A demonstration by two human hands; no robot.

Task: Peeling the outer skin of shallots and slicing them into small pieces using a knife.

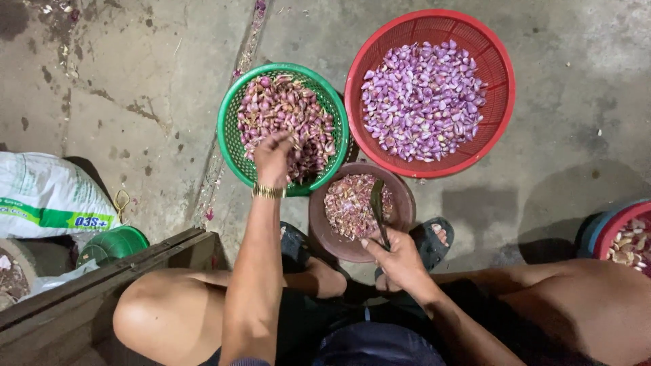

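Right hand [400, 256] clamped on a dark knife [378, 211], left hand [273, 157] reaching into the unpeeled shallots.

Nearest, the right hand's fingers are closed round the knife handle, blade pointing over the brown bowl [407, 203] of papery peels — between two sandalled feet on the concrete floor [135, 81]. Beyond it, the left hand, a gold bracelet [268, 192] at the wrist, pinches at unpeeled shallots [285, 112] in the green basket [230, 135]. Farthest, just beside it, the red basket [498, 88] holds peeled purple shallots [424, 102].

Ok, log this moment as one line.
left hand: reaching into green basket of unpeeled shallots | right hand: holding knife over brown bowl | red basket: peeled shallots
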